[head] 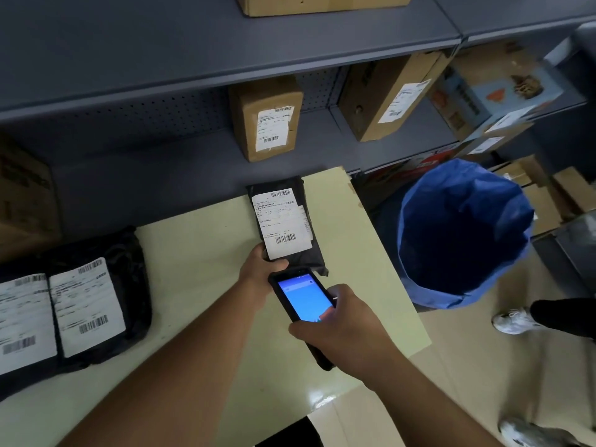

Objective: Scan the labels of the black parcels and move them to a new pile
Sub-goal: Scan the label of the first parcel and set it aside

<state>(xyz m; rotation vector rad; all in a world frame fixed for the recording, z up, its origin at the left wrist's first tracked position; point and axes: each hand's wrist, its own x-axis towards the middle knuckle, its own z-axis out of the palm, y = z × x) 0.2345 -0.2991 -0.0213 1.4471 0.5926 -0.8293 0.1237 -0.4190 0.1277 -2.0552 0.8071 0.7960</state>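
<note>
On the table [200, 253], left hand [258, 272] grips a black parcel [283, 221]; right hand [338, 321] clasps the scanner [303, 304].

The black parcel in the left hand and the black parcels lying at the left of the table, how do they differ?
The held parcel is slim and gripped at its near end by the left hand; the pile parcels are bulkier and lie untouched. The held parcel is alone near the table's far edge; the pile parcels sit side by side. All are black with white barcoded labels.
</note>
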